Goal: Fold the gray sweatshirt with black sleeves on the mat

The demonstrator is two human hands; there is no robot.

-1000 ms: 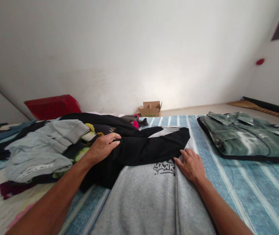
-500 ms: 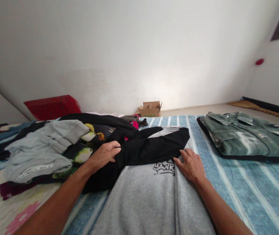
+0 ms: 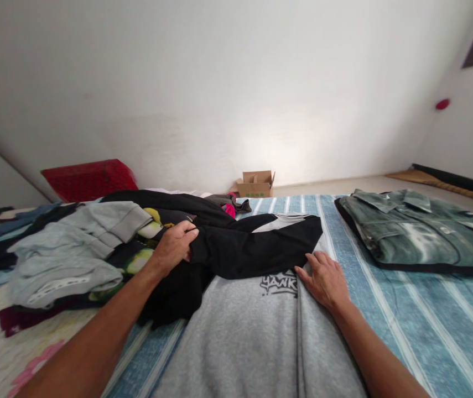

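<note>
A grey sweatshirt (image 3: 236,337) with black sleeves lies spread in front of me, its right side folded inward over part of a dark "YANK" print. My left hand (image 3: 175,246) is closed on the end of one black sleeve (image 3: 256,249), which stretches across the chest above the print. On the folded shoulder, at the sleeve's right end, rests my right hand (image 3: 323,277), thumb and fingers apart and pressing down on the cloth. Just left of my left hand is a heap of loose clothes, with a light grey garment (image 3: 66,243) on top.
Folded green-grey denim jackets or shirts (image 3: 422,232) lie at the right on the blue striped bedsheet (image 3: 385,315). Against the wall behind are a small cardboard box (image 3: 256,184) and a red box-like object (image 3: 91,181). A flowered cover (image 3: 53,331) shows at the lower left.
My left hand has drawn the black sleeve's end slightly left and up, so the sleeve lies straighter across the chest. My right hand stays in place.
</note>
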